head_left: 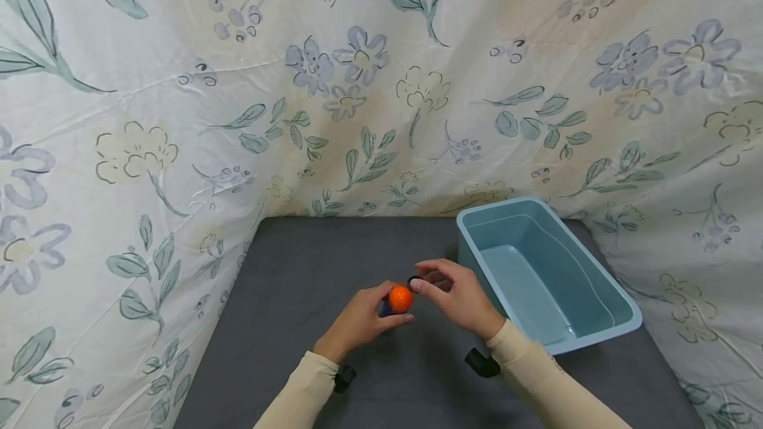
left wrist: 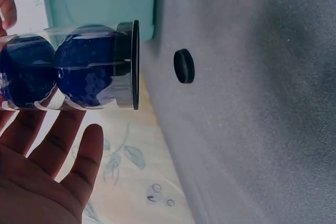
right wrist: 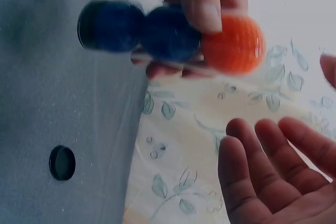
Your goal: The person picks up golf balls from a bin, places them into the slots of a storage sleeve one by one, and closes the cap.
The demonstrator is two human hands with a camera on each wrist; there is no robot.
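Note:
My left hand [head_left: 365, 315] grips a clear plastic tube [left wrist: 125, 90] with a black cap at its lower end. Inside sit two dark blue balls [left wrist: 85, 69]. An orange ball [right wrist: 234, 44] is at the tube's upper end, beside the left thumb; blur hides how deep it sits. To the right, apart from the tube, my right hand [head_left: 457, 293] has its fingers loosely bent, with nothing in them. A small black round lid [right wrist: 62, 163] lies on the dark table; in the head view it shows right by the right fingertips.
A light blue plastic bin [head_left: 524, 270] stands on the right of the dark cloth-covered table [head_left: 298, 263], close to the right forearm. Floral fabric [head_left: 357, 118] hangs behind the table and along its sides.

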